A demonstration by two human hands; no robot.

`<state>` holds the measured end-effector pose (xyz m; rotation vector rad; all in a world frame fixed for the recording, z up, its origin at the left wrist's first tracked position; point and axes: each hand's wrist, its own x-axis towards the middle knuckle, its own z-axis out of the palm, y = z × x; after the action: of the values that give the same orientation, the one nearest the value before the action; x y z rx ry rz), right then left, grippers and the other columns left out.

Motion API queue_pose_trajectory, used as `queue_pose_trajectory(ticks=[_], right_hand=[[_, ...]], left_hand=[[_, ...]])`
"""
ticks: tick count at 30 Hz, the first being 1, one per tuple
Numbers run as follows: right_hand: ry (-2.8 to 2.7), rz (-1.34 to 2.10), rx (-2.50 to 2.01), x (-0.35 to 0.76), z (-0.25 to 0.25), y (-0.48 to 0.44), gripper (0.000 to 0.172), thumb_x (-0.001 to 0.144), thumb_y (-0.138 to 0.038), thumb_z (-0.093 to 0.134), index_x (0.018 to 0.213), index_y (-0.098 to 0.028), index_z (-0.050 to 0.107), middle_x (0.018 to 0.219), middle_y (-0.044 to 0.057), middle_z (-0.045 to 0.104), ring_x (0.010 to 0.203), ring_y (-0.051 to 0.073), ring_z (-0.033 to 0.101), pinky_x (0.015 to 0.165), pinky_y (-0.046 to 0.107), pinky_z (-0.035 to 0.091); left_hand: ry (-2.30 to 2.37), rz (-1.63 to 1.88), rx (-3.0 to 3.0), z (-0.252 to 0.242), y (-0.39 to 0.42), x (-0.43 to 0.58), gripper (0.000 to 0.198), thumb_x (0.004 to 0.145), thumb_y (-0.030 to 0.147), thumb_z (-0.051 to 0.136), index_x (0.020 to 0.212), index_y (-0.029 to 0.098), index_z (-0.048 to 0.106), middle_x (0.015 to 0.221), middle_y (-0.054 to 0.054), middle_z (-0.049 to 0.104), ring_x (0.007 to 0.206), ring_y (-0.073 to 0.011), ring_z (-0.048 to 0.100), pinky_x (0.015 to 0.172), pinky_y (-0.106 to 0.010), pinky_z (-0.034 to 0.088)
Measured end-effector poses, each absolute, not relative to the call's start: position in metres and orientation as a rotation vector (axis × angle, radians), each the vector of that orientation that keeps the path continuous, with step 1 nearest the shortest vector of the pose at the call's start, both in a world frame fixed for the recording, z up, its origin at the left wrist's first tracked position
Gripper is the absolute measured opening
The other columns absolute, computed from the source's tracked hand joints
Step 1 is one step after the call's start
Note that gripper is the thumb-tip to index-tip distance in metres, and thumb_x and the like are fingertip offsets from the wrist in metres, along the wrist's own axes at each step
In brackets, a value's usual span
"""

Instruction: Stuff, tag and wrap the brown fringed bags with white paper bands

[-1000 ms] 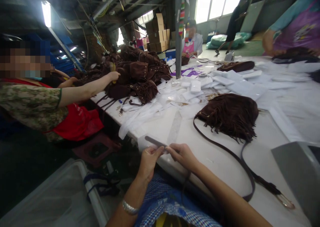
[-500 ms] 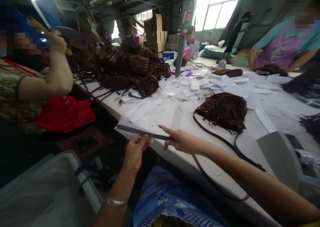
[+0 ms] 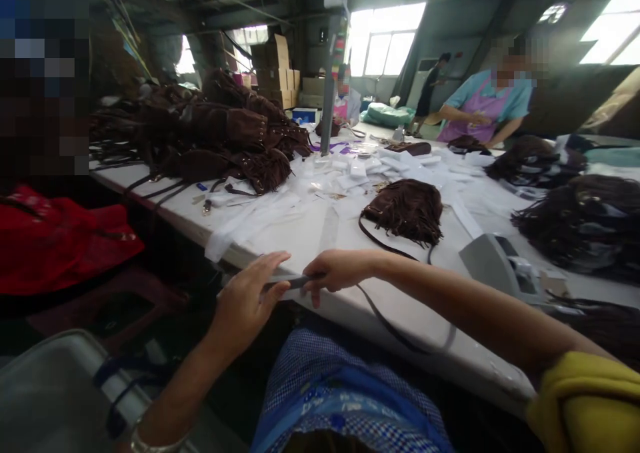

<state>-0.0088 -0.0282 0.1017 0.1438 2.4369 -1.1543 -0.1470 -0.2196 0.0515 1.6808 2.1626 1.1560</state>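
At the table's near edge, my right hand [image 3: 327, 274] grips a dark brown bag strap [image 3: 299, 282], fingers curled round it. My left hand [image 3: 247, 296] is just to the left, its thumb and fingers on either side of a thin white wrapping sheet [image 3: 275, 280] that lies along the strap; its palm side is partly hidden. From the right hand a loop of strap hangs over the table edge. Beyond my right forearm a dark brown fringed bag [image 3: 404, 210] lies on the white table [image 3: 305, 233], a strap trailing from it.
A heap of brown bags [image 3: 220, 130] fills the table's left side. White sheets and packets [image 3: 360, 170] are scattered mid-table. A grey tape dispenser [image 3: 493, 263] and more fringed bags [image 3: 590, 223] are at right. A co-worker [image 3: 487, 103] in a purple apron stands across.
My left hand has shifted left along the strap, its fingers now raised over the white sheet. My right hand has closed round the strap, its index finger no longer pointing out. The view has turned right.
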Motion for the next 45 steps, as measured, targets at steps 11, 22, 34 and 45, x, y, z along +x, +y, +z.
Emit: queue_pose_trajectory(ticks=[11, 22, 34, 45], right_hand=[[2.931, -0.764, 0.502, 0.056, 0.103, 0.006, 0.028, 0.092, -0.028, 0.058, 0.116, -0.019, 0.07, 0.102, 0.008, 0.074, 0.087, 0.019, 0.068, 0.075, 0.026, 0.046], [2.622, -0.683, 0.107, 0.022, 0.159, -0.003, 0.018, 0.091, -0.027, 0.06, 0.088, -0.016, 0.074, 0.071, 0.0, 0.071, 0.067, 0.012, 0.06, 0.065, 0.022, 0.039], [2.662, -0.862, 0.325, 0.051, 0.149, 0.034, 0.016, 0.085, -0.023, 0.065, 0.092, -0.012, 0.074, 0.078, 0.002, 0.072, 0.067, 0.012, 0.065, 0.065, 0.022, 0.045], [2.552, -0.898, 0.283, 0.04, 0.126, 0.042, 0.022, 0.083, -0.033, 0.07, 0.091, -0.013, 0.075, 0.076, 0.001, 0.073, 0.068, 0.012, 0.065, 0.067, 0.022, 0.044]], left_hand=[[1.989, 0.639, 1.515, 0.047, -0.224, -0.212, 0.043, 0.09, 0.056, 0.05, 0.083, 0.02, 0.072, 0.074, 0.0, 0.071, 0.071, -0.0188, 0.063, 0.066, -0.024, 0.042], [1.705, 0.99, 1.48, 0.067, -0.164, -0.137, 0.036, 0.087, 0.048, 0.06, 0.1, 0.018, 0.075, 0.09, -0.005, 0.076, 0.084, -0.0199, 0.066, 0.075, -0.026, 0.048], [1.785, 0.626, 1.505, 0.061, -0.177, -0.182, 0.042, 0.087, 0.055, 0.055, 0.091, 0.019, 0.077, 0.081, -0.003, 0.075, 0.076, -0.0202, 0.066, 0.066, -0.024, 0.046], [1.802, 0.617, 1.505, 0.067, -0.168, -0.165, 0.049, 0.086, 0.06, 0.054, 0.079, 0.016, 0.073, 0.063, -0.001, 0.065, 0.061, -0.0157, 0.056, 0.058, -0.024, 0.04]])
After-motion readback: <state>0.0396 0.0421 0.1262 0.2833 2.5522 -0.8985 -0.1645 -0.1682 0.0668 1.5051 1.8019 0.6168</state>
